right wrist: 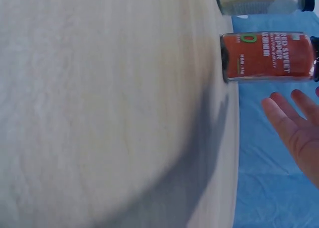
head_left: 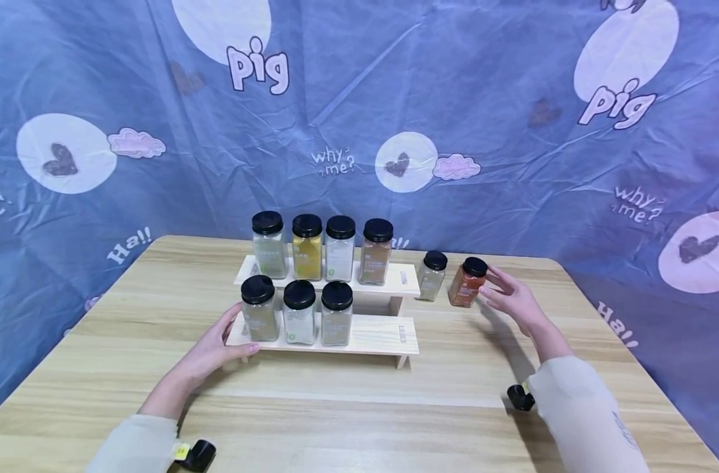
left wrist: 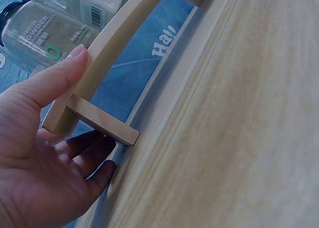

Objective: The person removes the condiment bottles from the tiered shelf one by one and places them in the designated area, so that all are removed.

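Note:
A two-tier wooden spice rack (head_left: pixel 383 334) bears several glass jars with black lids. At the left end of its lower tier my left hand (head_left: pixel 217 343) grips the board. In the left wrist view the thumb (left wrist: pixel 70 71) lies along the board's front edge beside a cumin powder jar (left wrist: pixel 47 36), with the other fingers curled below near a rack leg (left wrist: pixel 102 118). A red sweet pepper jar (right wrist: pixel 269 56) stands upright on the table, right of the rack. Next to it my right hand (head_left: pixel 513 303) has its fingers spread, a small gap showing between fingertips and glass in the right wrist view.
Between the rack and the red jar stands another black-lidded jar (head_left: pixel 431 281) with pale contents. The upper tier carries a yellow-filled jar (head_left: pixel 307 256) among others. A blue printed cloth (head_left: pixel 347 118) hangs behind the wooden table (head_left: pixel 312 420).

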The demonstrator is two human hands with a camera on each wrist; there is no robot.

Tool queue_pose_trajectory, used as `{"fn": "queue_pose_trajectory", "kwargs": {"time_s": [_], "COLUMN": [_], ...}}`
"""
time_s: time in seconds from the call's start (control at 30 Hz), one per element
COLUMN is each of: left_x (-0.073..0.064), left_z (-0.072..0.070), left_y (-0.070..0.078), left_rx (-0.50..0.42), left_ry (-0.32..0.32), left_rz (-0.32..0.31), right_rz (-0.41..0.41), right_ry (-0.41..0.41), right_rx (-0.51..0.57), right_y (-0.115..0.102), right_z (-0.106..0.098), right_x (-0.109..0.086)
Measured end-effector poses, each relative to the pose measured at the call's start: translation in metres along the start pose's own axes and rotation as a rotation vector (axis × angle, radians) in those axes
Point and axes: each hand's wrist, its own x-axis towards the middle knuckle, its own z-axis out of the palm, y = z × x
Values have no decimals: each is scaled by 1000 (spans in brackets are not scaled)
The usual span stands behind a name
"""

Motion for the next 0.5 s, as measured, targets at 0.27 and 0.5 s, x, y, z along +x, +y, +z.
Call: {"fn": "queue_pose_trajectory", "kwargs": {"time_s": [0.27, 0.5], "left_x": [0, 0], "left_z": [1, 0], "left_y": [0, -1], "left_rx": [1, -14], "left_ry": [-5, 1], "left_rz": [-23, -4], "right_rz": [-108, -176], "right_ry": [23, 95], "right_rx": [-16, 55], "right_y": [4, 5], "right_z": [-2, 4], "right_x": [-10, -18]}}
